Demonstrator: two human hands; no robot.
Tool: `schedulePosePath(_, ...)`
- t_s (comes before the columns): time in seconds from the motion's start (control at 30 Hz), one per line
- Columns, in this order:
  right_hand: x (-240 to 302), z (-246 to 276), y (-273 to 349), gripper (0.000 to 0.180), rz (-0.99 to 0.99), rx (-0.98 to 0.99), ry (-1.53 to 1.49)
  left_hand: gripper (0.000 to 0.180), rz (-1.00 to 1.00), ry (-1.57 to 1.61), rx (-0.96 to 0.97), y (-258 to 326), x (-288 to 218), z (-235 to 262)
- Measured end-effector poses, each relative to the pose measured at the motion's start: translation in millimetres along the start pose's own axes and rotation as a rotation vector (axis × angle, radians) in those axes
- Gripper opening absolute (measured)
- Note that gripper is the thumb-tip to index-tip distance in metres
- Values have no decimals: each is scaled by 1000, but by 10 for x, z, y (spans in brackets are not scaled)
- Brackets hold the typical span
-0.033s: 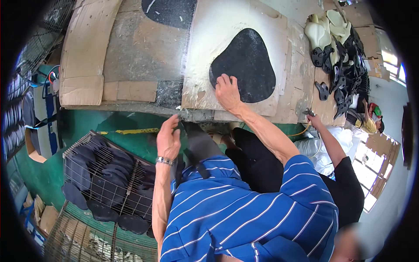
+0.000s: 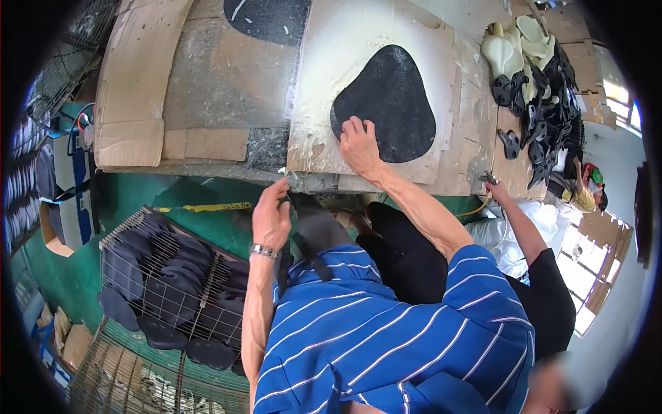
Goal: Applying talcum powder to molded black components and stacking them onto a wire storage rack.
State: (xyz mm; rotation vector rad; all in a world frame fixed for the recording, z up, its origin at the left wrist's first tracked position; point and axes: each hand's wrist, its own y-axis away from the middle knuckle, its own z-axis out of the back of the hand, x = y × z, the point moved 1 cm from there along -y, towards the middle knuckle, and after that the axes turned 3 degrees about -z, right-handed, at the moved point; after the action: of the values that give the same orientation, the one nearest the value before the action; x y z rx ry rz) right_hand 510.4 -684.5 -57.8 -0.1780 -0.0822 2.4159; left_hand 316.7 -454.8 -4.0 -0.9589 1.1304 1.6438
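Note:
A flat black pad [image 2: 394,96], rounded and wider toward its near side, lies on a pale, dust-coated board [image 2: 324,65] on the worktable. My right hand [image 2: 360,146] rests at the pad's near left edge, its bent fingertips touching the surface and slightly apart. My left hand [image 2: 271,222] hangs in the air before the table's front edge. Its fingers are loosely bent, the thumb stands away from them, and nothing is in it. A wristwatch [image 2: 265,251] circles my left wrist.
Another black pad [image 2: 269,19] lies farther back. Wire baskets [image 2: 172,276] of dark pads stand at lower left. Black and cream molded parts [image 2: 538,96] are heaped at the right. A co-worker's hand [image 2: 494,188] holds a hose-fed spray gun near the table's front edge.
My left hand has shifted slightly right and up. The right hand and the black pad have not visibly moved.

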Motion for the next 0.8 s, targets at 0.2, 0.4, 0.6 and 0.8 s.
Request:
schedulePosePath(0.2,-397,49,-99,14,-79,-69,-2,48,-99,18,109,-365,-434,-461)
schedulePosePath(0.4,-578,534,-323,12,-113,-207,-101,43,434,726,66,-1170,-509,-1223)
schedulePosePath(0.6,-412,683,-163,20,-277,-184,-293,17,694,976,-29,-1855,-436,-1645)
schedulePosePath(0.8,220,991,679,45,-698,-196,-557,12,548,1020,-138,-1929,-745,-1818)
